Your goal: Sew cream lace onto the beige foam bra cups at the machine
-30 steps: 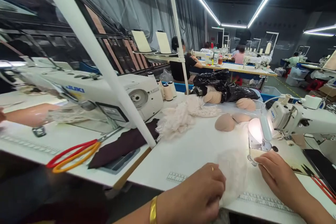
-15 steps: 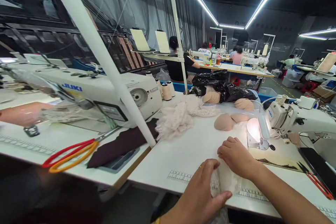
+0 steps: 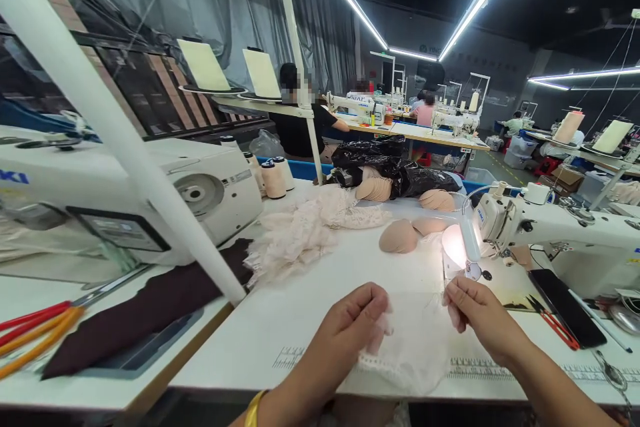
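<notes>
A sheer white lace piece (image 3: 413,347) is stretched between my two hands over the table's front edge, its lower part hanging down. My left hand (image 3: 345,330) pinches its left side, thumb against curled fingers. At its upper right corner my right hand (image 3: 477,313) is closed, thumb and fingertips together on the edge. Beyond the hands lie beige bra cups (image 3: 399,237), and a heap of cream lace (image 3: 305,233) rests to their left. The lit needle area of a sewing machine (image 3: 500,220) is just behind my right hand.
Red-handled thread snips (image 3: 555,323) and a black phone (image 3: 567,307) lie at right. A white pole (image 3: 125,140) rises at left before another sewing machine (image 3: 205,193). Large scissors (image 3: 45,330) lie on dark cloth (image 3: 150,307). Thread cones (image 3: 274,178) and a black plastic bag (image 3: 400,170) stand behind.
My hands have moved apart, spreading the bunched lace flat between them. The view has turned to the right, so more of the right-hand machine and phone shows.
</notes>
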Motion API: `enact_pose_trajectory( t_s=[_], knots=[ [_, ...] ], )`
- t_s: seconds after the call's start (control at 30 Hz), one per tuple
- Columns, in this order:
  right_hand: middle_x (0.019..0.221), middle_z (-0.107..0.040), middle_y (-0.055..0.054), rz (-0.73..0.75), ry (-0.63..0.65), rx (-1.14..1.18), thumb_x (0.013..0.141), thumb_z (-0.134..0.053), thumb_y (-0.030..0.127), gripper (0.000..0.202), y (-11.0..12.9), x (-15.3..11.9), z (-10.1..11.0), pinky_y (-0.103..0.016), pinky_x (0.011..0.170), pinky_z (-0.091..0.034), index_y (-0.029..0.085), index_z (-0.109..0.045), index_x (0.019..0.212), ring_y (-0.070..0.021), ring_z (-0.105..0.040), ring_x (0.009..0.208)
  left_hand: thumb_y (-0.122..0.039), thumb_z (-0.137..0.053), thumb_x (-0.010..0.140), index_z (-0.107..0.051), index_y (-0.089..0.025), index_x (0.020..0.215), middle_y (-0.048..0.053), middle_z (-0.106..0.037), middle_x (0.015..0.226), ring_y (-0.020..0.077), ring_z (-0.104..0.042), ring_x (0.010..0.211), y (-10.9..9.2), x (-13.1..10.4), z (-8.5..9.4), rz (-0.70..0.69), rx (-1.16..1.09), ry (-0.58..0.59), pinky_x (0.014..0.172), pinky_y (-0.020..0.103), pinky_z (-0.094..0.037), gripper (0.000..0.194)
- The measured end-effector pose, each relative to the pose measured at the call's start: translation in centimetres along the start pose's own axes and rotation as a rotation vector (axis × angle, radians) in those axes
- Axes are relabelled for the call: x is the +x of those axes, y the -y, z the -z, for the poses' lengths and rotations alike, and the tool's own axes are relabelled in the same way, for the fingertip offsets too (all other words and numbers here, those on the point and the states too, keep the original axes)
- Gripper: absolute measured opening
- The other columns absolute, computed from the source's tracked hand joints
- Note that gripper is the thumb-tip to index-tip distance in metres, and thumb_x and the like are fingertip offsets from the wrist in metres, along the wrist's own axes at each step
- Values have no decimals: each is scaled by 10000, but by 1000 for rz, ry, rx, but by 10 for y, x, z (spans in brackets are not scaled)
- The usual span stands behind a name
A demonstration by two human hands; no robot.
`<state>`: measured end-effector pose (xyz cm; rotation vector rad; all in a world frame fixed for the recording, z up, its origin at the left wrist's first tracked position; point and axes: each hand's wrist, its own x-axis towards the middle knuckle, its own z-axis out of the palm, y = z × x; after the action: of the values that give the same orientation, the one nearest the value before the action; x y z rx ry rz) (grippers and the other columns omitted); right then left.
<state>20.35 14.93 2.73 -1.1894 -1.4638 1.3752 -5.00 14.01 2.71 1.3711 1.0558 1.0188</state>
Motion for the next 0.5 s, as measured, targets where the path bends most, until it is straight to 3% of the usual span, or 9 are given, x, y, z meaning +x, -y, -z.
enact_pose_trajectory(
  t_s=[0.07,0.13,0.2,0.27,0.37,0.43,0.5],
  knots=[
    [669,-603,9,-37,69,161,938,-605,770,581,-6,-3,-1,-301,672,-417,199,-613,827,-157,-552,655,-850,-566,858,-551,-214,759,-70,-434,501,116,-364,489,-7,2,0,40,-7,63,531,240,-340,644],
    [867,-685,-47,1,140,225,907,-630,799,609,-10,-6,-6,-326,760,-452,192,-644,955,-191,-633,823,-852,-579,847,-558,-214,766,-84,-411,475,111,-354,468,-16,2,-2,80,23,111,526,240,-362,643],
    [1069,-692,-74,56,211,199,824,-739,797,695,-10,-8,-15,-343,824,-465,222,-630,1198,-221,-642,978,-848,-597,835,-552,-213,760,-86,-421,474,107,-363,464,-27,2,-5,115,46,161,523,237,-376,641],
    [1083,-674,-43,91,251,63,799,-830,702,697,-8,-10,-23,-330,813,-461,265,-604,1292,-210,-621,956,-839,-624,821,-535,-211,735,-84,-423,479,103,-377,465,-36,1,-9,138,51,224,503,224,-356,640],
    [892,-659,-2,179,219,-307,979,-704,438,204,-1,-11,-18,-310,769,-446,235,-689,978,-180,-587,820,-804,-655,832,-500,-210,701,-75,-431,480,93,-374,451,-46,-1,-9,190,18,301,465,207,-292,627],
    [786,-668,-3,167,223,-533,1031,-581,302,268,6,-15,1,-307,742,-453,218,-681,798,-182,-605,769,-787,-668,839,-481,-217,685,-82,-397,449,91,-359,425,-50,-4,-5,236,-35,350,449,208,-289,619],
    [781,-719,-17,91,325,-688,1020,-603,282,263,16,-22,26,-322,754,-486,232,-748,806,-207,-656,781,-779,-686,833,-467,-226,676,-93,-351,424,94,-346,404,-53,-6,-2,274,-95,396,440,216,-313,616]
  ],
)
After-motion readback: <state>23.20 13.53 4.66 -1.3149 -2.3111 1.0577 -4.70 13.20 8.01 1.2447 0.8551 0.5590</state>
